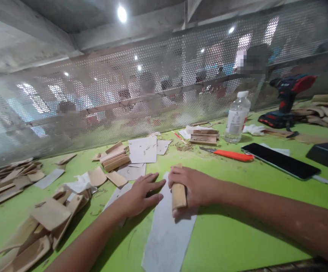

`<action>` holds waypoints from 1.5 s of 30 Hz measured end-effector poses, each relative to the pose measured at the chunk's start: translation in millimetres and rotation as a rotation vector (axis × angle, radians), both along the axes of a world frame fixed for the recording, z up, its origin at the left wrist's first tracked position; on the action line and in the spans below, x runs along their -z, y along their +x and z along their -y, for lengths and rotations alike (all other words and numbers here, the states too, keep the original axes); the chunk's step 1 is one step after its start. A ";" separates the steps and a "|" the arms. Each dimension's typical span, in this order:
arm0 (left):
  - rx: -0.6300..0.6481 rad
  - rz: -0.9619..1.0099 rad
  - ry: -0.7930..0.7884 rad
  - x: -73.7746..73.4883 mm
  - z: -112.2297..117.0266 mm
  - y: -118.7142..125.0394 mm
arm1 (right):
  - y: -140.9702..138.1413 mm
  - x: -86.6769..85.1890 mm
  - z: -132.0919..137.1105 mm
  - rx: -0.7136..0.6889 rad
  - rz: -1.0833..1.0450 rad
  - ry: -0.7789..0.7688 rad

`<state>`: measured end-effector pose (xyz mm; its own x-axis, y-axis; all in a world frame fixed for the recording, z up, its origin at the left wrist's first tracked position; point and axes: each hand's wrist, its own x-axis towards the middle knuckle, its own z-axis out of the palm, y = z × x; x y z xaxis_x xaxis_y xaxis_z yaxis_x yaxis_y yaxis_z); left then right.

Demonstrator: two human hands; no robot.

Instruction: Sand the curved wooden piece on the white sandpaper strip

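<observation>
My right hand [190, 183] grips a short curved bamboo piece [179, 196] and presses it down on a long pale strip of paper or sandpaper [166, 234]; the strip's kind does not show for sure. My left hand [141, 194] lies with its fingers stretched out, its fingertips at the left edge of the strip, holding nothing. More pale paper [115, 196] is partly hidden under the left hand. Beyond the hands lie an orange utility knife [232, 155] with its blade out and some paper squares [143, 148].
Bamboo pieces lie in piles [52, 213] at the left. Across the back stand a water bottle [237, 119] and a cordless drill [287, 98], before a perforated metal screen [118, 102]. A phone [284, 160] with a cable lies at the right on the green table [223, 241].
</observation>
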<state>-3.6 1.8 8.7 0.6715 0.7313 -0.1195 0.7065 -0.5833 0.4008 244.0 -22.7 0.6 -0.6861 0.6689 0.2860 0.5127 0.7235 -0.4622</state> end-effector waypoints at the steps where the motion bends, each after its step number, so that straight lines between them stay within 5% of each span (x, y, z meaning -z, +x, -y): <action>1: 0.000 0.002 0.001 -0.1 0.0 0.3 | -0.2 0.6 0.2 0.014 -0.022 0.001; 5: 0.024 0.010 0.005 -0.6 0.1 1.7 | -0.8 4.8 -1.4 -0.196 -0.036 -0.006; 9: -0.009 0.003 0.026 -0.4 0.2 3.5 | -1.7 4.2 -2.5 0.075 -0.016 0.002; 13: -0.023 -0.034 0.018 2.5 0.1 4.4 | -3.2 1.3 -1.7 -0.201 -0.021 -0.012; 17: -0.058 0.008 0.063 6.6 0.4 4.3 | -0.9 4.0 -6.0 0.053 -0.020 -0.004; 21: -0.052 0.013 0.087 9.0 0.5 4.5 | -1.2 8.2 -5.7 -0.172 -0.056 -0.029; 25: -0.094 -0.008 0.125 9.3 0.1 4.5 | -3.0 6.6 -2.5 -0.005 -0.059 -0.044; 29: -0.101 -0.031 0.107 9.5 -0.4 4.0 | -3.8 5.6 -1.6 -0.138 -0.056 -0.069; 33: -0.120 -0.022 0.118 10.8 -1.1 2.5 | -2.8 7.0 -3.1 0.012 -0.053 -0.057; 38: -0.103 -0.033 0.107 12.0 -1.8 0.5 | -6.4 10.7 -0.3 -0.172 -0.071 -0.066; 45: -0.101 -0.069 0.088 9.4 1.1 1.2 | -5.0 13.9 -2.1 -0.139 -0.148 -0.059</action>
